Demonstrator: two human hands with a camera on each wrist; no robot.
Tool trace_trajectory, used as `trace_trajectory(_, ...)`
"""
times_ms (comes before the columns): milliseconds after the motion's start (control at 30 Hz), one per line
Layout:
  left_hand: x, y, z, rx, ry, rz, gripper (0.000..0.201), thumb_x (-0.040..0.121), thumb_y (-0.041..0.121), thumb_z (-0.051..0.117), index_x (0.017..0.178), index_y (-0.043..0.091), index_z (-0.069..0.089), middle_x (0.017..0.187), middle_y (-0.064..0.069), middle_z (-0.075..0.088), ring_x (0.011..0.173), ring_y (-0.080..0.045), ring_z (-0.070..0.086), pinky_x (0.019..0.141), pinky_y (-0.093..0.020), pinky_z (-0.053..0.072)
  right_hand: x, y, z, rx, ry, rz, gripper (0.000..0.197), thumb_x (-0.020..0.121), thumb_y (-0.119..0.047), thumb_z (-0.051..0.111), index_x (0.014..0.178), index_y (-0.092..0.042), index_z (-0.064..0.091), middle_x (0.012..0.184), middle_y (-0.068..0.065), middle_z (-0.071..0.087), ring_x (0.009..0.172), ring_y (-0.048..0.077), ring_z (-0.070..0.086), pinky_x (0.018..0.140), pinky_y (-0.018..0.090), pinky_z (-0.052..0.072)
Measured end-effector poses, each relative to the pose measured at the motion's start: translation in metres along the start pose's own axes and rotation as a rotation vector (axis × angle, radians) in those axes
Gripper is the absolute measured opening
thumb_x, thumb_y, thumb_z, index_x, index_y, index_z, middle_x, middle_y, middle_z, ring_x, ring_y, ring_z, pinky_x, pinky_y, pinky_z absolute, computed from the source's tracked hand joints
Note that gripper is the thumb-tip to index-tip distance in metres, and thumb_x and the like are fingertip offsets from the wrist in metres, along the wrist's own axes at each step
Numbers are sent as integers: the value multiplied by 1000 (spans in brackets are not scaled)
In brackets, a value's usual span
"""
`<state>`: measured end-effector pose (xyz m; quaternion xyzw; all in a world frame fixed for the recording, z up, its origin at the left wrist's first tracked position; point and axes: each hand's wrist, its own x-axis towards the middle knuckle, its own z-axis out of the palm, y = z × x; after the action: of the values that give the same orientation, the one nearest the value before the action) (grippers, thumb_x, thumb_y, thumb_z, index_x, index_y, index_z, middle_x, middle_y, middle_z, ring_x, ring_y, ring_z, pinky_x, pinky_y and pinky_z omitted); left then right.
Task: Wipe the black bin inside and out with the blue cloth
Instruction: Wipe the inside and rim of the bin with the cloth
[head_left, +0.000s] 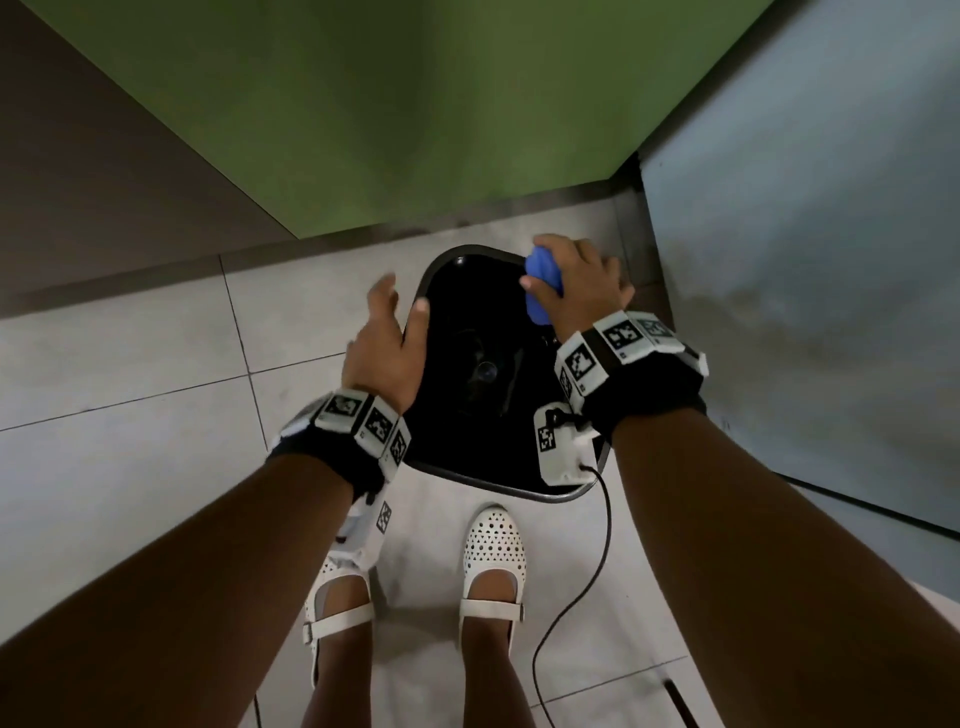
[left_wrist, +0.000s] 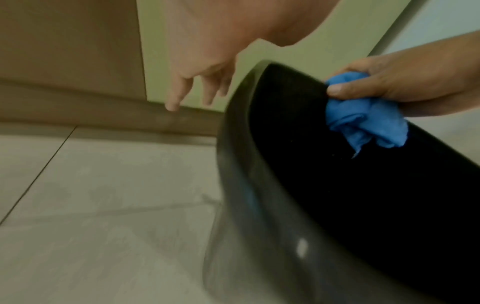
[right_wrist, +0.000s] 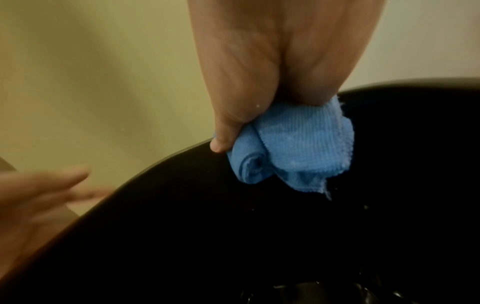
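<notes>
Head view: black bin (head_left: 470, 270) stands between the hands; right hand (head_left: 582, 283) clutches the balled blue cloth (head_left: 540, 280) at the rim, left hand (head_left: 387, 345) loose, fingers spread just beside the near-left rim. Left wrist: cloth on the inner wall, so inside wiping likely; next probably steady the bin. Right wrist: no readable writing.

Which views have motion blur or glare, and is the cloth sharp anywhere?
Head: left hand slightly smeared, small glints inside the black bin. Left wrist: floor and bin wall streaked, one glare spot low on the wall. Right wrist: blue cloth sharp in the right hand, left hand blurred.
</notes>
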<state>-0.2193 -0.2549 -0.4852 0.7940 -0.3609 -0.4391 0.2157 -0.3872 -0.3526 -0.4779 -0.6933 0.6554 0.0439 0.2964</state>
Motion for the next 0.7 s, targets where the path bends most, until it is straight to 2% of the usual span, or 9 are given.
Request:
trace_trajectory(33, 9, 6, -3, 81, -8, 51, 53, 96, 44, 33, 145, 29, 18, 153, -2, 32, 141, -28, 31, 116, -54, 20, 3, -4, 2, -20, -2, -49, 45, 89, -43, 51, 133, -37, 40, 138, -3, 42, 123, 31, 37, 102, 48, 26)
trace_trajectory(100, 28, 22, -6, 338, -68, 162, 53, 96, 46, 31, 146, 34, 18, 159, 4, 16, 148, -28, 4, 113, -64, 2, 9, -14, 4, -89, -23, -156, 48, 88, -43, 52, 135, -37, 39, 137, -4, 44, 124, 29, 38, 103, 45, 26)
trace_trajectory(167, 45, 38, -4, 564, -131, 248, 48, 98, 45, 28, 144, 36, 25, 159, 8, 12, 148, -27, -8, 109, -70, -3, 18, -24, 4, -156, -77, -230, 54, 89, -42, 52, 139, -36, 32, 140, -3, 43, 126, 28, 37, 104, 42, 25)
trace_trajectory(233, 55, 46, 3, 659, -188, 281, 45, 99, 41, 24, 143, 35, 29, 158, 9, 16, 148, -23, -9, 108, -71, -4, 22, -29, 5, -193, -99, -260, 58, 89, -41, 52, 141, -33, 29, 141, 0, 40, 128, 27, 36, 106, 40, 24)
trace_trajectory(333, 59, 46, 5, 627, -245, 276, 40, 100, 33, 23, 136, 27, 41, 150, 2, 38, 147, -20, 13, 112, -63, 6, 22, -31, 7, -178, -54, -256, 57, 86, -41, 56, 138, -30, 36, 141, 2, 38, 128, 25, 37, 108, 39, 23)
trace_trajectory(367, 59, 45, 3, 608, -227, 290, 38, 100, 32, 24, 128, 22, 48, 142, -4, 48, 142, -23, 29, 111, -57, 17, 20, -31, 8, -172, -49, -249, 56, 86, -41, 56, 138, -30, 37, 142, 3, 37, 128, 25, 37, 109, 40, 21)
trace_trajectory(433, 57, 43, 0, 576, -183, 342, 37, 99, 34, 26, 112, 15, 55, 118, -11, 61, 115, -30, 54, 98, -44, 37, 18, -30, 9, -173, -39, -230, 55, 87, -43, 55, 137, -29, 38, 142, 4, 37, 129, 26, 36, 113, 43, 18)
trace_trajectory(500, 55, 42, -3, 547, -196, 343, 39, 97, 38, 27, 109, 15, 55, 108, -11, 64, 101, -32, 58, 85, -39, 44, 12, -24, 9, -177, 11, -179, 53, 88, -44, 52, 137, -30, 37, 140, 5, 38, 128, 28, 36, 112, 46, 20)
trace_trajectory(700, 53, 36, 0, 499, -187, 336, 41, 99, 42, 25, 110, 17, 56, 109, -8, 65, 98, -30, 58, 79, -36, 43, -13, 12, 2, 143, 114, 100, 53, 93, -32, 50, 140, -15, 31, 132, 21, 38, 116, 38, 46, 96, 41, 39)
